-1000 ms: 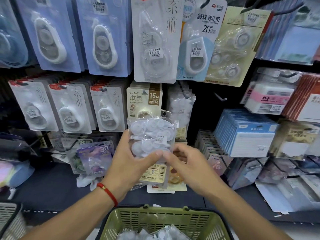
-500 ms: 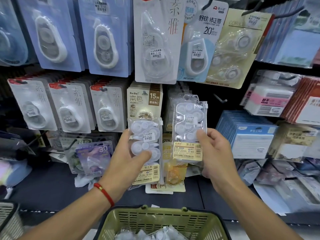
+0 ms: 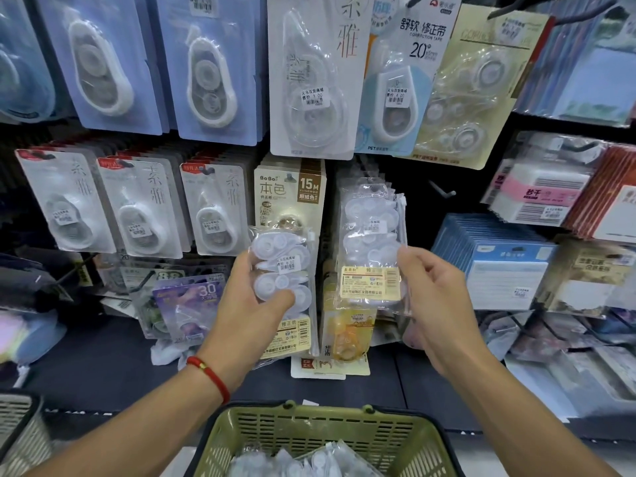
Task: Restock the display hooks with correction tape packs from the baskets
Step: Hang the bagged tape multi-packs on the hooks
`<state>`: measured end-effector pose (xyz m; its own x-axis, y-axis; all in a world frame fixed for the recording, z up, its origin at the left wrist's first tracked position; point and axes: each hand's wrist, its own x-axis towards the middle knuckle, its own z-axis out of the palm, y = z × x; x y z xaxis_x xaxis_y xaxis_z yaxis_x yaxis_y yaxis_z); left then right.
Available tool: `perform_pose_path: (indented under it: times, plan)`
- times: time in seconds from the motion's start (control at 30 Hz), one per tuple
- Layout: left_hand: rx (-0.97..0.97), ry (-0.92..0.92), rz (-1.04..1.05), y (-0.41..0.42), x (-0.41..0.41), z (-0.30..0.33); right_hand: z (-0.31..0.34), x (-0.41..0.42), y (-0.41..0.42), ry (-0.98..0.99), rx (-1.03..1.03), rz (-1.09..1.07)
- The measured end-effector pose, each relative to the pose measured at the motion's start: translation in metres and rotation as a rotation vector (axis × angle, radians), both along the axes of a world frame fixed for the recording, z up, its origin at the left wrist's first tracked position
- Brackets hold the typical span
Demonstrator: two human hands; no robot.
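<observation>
My left hand [image 3: 251, 304] grips a small stack of clear correction tape packs [image 3: 285, 270], held upright in front of the beige 15M cards. A matching clear pack [image 3: 371, 242] hangs at the front of a row of the same packs on a display hook. My right hand [image 3: 437, 304] is at that pack's right edge, thumb and forefinger pinching it. The green basket [image 3: 344, 432] sits low in front of me with more clear packs [image 3: 309, 459] inside.
Carded correction tapes [image 3: 137, 208] fill the hooks to the left and above. A bare hook [image 3: 444, 192] juts out right of the hanging packs. Blue note pads [image 3: 499, 266] stand at the right. A grey basket [image 3: 17, 432] shows at the bottom left. Loose packs lie on the dark shelf [image 3: 103, 356].
My right hand took one pack from the stack in my left hand, lifted it up and right to the hook, then dropped lower along its right edge. My left hand stayed in place.
</observation>
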<state>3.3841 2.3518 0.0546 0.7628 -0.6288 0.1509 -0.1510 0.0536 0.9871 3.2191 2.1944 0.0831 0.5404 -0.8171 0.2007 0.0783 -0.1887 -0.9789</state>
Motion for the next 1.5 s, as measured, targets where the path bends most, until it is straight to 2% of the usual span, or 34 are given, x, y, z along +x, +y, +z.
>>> perform_pose_path:
  times: [0.07,0.13,0.2,0.37,0.43,0.53,0.7,0.8,0.97,1.3,1.5]
  plan:
    - [0.013,0.005,0.034,0.000,0.001,0.001,-0.010,0.000,-0.009,0.214,-0.061,-0.002]
    - [0.017,0.011,0.027,0.001,0.000,0.002,-0.023,-0.001,-0.018,0.506,-0.229,-0.010]
    - [0.002,0.012,-0.010,0.001,-0.002,0.004,-0.027,-0.002,-0.015,0.609,-0.339,0.000]
    - [-0.091,0.001,-0.181,-0.002,-0.014,0.003,-0.023,0.008,0.013,0.371,-0.246,0.293]
    - [-0.093,-0.005,-0.216,-0.004,-0.017,0.003,-0.021,0.012,0.024,0.300,-0.243,0.326]
    - [-0.093,0.018,-0.225,-0.007,-0.019,0.000,-0.021,0.012,0.025,0.186,-0.183,0.253]
    - [-0.040,-0.036,-0.273,-0.012,-0.025,-0.002,-0.015,0.009,0.013,0.050,-0.049,0.004]
    - [-0.101,-0.002,-0.330,-0.014,-0.029,0.000,-0.008,0.007,0.008,0.019,-0.009,-0.004]
    - [-0.168,0.011,-0.335,-0.017,-0.031,0.003,0.002,0.004,0.007,-0.008,-0.118,0.041]
    - [-0.158,-0.030,-0.299,-0.017,-0.033,0.005,0.001,0.005,0.003,-0.012,-0.156,0.042]
    - [-0.142,0.013,-0.310,-0.020,-0.033,0.007,-0.004,0.010,-0.003,0.029,-0.097,0.002]
